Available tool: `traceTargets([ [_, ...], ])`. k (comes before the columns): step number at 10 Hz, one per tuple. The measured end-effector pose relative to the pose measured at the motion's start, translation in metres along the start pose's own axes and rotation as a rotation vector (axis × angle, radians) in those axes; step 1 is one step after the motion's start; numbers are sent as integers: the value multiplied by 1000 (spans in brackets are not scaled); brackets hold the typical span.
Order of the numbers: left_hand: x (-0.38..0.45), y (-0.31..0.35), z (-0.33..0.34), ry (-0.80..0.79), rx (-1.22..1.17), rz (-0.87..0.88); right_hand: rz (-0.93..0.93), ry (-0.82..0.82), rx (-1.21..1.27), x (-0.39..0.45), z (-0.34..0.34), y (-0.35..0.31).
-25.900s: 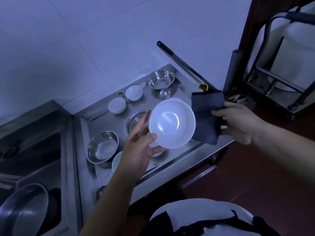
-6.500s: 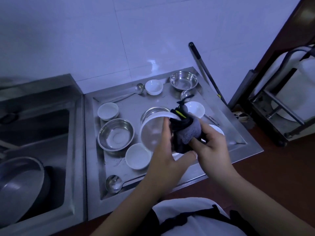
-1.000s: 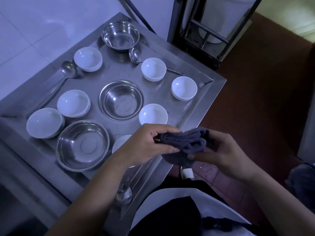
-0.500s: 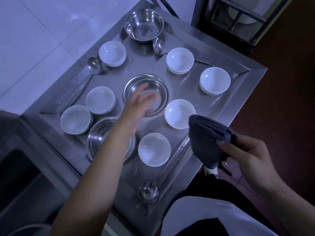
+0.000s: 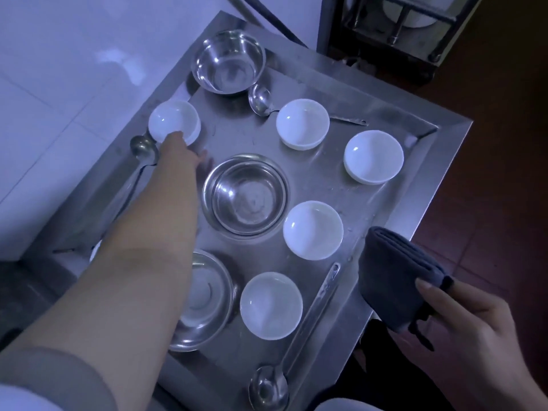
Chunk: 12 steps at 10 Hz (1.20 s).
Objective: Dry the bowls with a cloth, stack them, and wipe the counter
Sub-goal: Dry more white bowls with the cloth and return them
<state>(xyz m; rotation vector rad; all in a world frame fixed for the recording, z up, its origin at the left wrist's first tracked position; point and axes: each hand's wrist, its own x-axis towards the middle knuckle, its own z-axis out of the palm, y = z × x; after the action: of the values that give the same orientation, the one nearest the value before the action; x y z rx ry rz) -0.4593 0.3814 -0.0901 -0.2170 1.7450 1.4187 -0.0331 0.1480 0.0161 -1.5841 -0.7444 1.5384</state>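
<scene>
Several white bowls stand apart on the steel counter [image 5: 421,203]: one far left [image 5: 175,120], two at the right [image 5: 302,123] [image 5: 373,157], two nearer [image 5: 312,229] [image 5: 271,305]. My left hand [image 5: 181,154] stretches across the counter; its fingertips touch the near rim of the far-left white bowl, thumb spread apart. That bowl still rests on the counter. My right hand [image 5: 462,324] hovers off the counter's right edge and grips a folded dark cloth [image 5: 391,277]. My left forearm hides the bowls at the near left.
Three steel bowls sit among the white ones: far [image 5: 228,65], middle [image 5: 244,194], near left [image 5: 207,298]. Ladles lie at the far side [image 5: 259,97], the left edge [image 5: 142,146] and the front edge [image 5: 268,390]. A white tiled wall bounds the left; a metal frame [image 5: 400,22] stands behind.
My left hand let go of the cloth, passed over the middle steel bowl and reached the far-left white bowl. My right hand keeps the cloth, now off the counter's right edge.
</scene>
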Motion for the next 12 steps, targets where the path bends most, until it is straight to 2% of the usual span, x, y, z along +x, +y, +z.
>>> traceTargets([
  [2, 7, -10, 0, 10, 201, 131, 51, 44, -8, 10, 6, 2],
  [3, 30, -12, -7, -30, 303, 254, 97, 78, 12, 19, 10, -5],
  [4, 20, -11, -9, 55, -13, 187, 49, 40, 38, 24, 17, -14],
  [5, -22, -15, -6, 88, -95, 261, 48, 54, 77, 32, 16, -24],
  [6, -74, -27, -11, -49, -102, 260, 10, 55, 36, 38, 8, -31],
  [7, -133, -43, -17, -151, -62, 286, -17, 83, 95, 40, 2, -40],
  [8, -199, -66, -19, -218, -33, 319, -108, 64, 100, 42, -8, -46],
  [10, -302, -105, -12, -422, -47, 321, -141, -51, 167, 55, -32, -64],
  [11, -339, -118, -3, -448, -72, 298, -173, -65, 115, 66, -41, -79],
  [12, -369, -125, 11, -438, -98, 304, -183, -155, 116, 81, -53, -100],
])
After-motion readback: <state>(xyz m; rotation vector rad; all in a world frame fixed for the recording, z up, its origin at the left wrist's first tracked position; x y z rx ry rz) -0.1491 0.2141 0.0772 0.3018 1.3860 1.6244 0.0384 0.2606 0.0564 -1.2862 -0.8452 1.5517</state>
